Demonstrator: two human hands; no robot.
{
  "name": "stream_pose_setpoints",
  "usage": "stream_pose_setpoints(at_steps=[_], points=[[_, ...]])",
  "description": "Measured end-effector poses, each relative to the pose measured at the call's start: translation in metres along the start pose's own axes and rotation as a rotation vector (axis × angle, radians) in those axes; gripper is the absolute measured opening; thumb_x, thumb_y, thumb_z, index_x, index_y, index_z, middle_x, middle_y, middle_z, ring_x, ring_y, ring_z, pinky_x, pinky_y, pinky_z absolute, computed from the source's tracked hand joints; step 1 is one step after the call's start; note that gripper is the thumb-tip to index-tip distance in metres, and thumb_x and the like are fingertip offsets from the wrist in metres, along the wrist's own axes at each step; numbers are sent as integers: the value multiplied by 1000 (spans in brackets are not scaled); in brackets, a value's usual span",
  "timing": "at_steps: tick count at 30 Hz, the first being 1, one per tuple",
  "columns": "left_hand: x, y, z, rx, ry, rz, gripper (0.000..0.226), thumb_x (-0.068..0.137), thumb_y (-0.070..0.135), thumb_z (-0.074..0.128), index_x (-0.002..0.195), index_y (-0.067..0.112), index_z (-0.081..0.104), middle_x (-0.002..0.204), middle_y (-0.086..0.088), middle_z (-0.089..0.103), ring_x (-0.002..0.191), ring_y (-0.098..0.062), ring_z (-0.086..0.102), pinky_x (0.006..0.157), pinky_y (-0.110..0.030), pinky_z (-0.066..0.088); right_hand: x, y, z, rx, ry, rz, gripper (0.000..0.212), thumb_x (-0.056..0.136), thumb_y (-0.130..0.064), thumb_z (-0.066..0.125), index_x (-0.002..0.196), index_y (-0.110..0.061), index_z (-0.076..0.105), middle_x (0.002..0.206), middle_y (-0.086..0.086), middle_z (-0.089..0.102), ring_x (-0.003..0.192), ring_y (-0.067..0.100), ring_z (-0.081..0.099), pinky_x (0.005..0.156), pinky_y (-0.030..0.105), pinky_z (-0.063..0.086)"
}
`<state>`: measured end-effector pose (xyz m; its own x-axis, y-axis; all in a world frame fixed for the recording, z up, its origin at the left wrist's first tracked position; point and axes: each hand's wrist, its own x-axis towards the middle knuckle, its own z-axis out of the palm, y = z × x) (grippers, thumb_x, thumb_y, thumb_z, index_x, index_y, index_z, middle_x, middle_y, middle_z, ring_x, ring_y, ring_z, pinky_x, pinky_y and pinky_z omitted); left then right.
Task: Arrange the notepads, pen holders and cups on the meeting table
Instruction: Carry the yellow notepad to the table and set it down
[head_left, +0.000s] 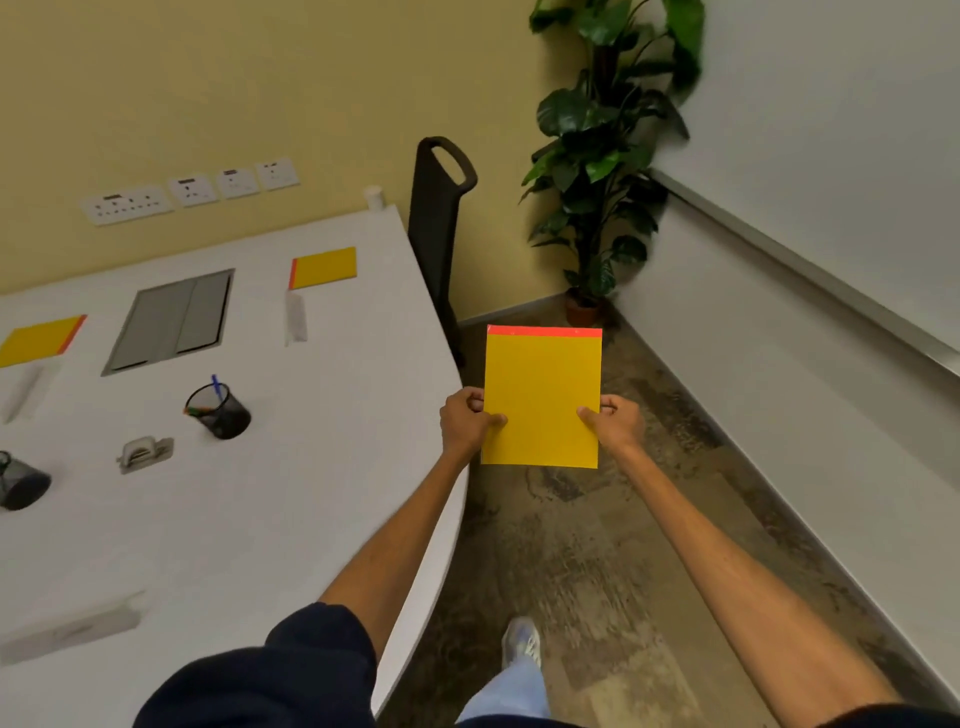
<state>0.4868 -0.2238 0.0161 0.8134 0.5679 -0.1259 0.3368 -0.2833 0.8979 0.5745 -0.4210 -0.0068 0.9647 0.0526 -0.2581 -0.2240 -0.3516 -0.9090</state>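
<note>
A yellow notepad (543, 397) with a red top strip is held flat in the air over the floor, just right of the white meeting table (270, 519). My left hand (465, 418) pinches its left edge and my right hand (613, 421) pinches its right edge. Two more yellow notepads lie on the table: one at the far side (324, 267), one at the left edge of view (39, 340). A black mesh pen holder (218, 410) with pens stands mid-table, and another (21, 483) sits at the left edge. A small white cup (374, 197) stands at the table's far corner.
A black chair (439, 223) stands at the table's far right side. A potted plant (597, 171) fills the room corner. A grey cable hatch (171, 322) is set into the tabletop, with a stapler-like item (143, 454) near it. The whiteboard wall (805, 208) runs along the right.
</note>
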Motion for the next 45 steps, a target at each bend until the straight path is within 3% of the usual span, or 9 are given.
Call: stream_pose_setpoints(at_steps=[5,8,16,24,29,37,43,45], points=[[62,17,37,4,-6,33,34,77,10,81,106,0,66,101,-18,70,86,-19,61,82,-31,50,70,-12,-7,-5,47,-13,23,86,-17,73,104,-2,72,101,12,73,82,15,61,69,25,44],[109,26,57,-4,-10,34,34,78,11,80,108,1,66,104,-16,70,90,-20,63,87,-35,52,119,-24,-7,-19,58,-24,24,86,-18,73,105,-2,72,104,12,73,84,15,61,72,25,44],[242,85,84,-44,24,84,33,76,6,81,104,-2,66,100,-17,71,85,-16,64,81,-29,52,258,-105,-1,-15,41,-80,26,86,-15,74,109,-4,71,109,13,73,100,26,68,84,33,54],[342,140,104,-23,75,189,25,74,11,83,88,11,62,84,-2,66,79,-16,63,78,-34,54,357,-170,5,14,125,-144,26,86,-18,73,110,-7,70,108,11,72,98,26,66,80,33,51],[413,173,117,64,91,264,28,75,19,83,90,14,60,88,1,63,80,-10,58,74,-26,49,432,-211,10,70,145,-178,25,85,-15,74,108,-8,69,105,9,73,85,15,63,79,30,52],[555,241,135,111,151,306,37,77,21,82,101,3,61,96,-12,67,91,-27,63,82,-43,53,582,-287,27,88,97,-242,30,84,-18,75,111,-7,67,104,9,72,97,23,67,89,44,57],[640,281,143,95,216,342,36,77,22,81,101,7,59,92,-3,61,83,-15,56,66,-21,43,671,-355,36,42,82,-318,39,84,-20,76,117,-8,59,109,6,68,100,22,64,89,40,54],[662,287,141,106,270,346,36,75,23,83,99,7,61,90,-4,63,80,-14,56,65,-22,44,692,-372,47,43,73,-347,41,83,-19,77,117,-10,56,107,4,63,96,19,59,85,36,52]])
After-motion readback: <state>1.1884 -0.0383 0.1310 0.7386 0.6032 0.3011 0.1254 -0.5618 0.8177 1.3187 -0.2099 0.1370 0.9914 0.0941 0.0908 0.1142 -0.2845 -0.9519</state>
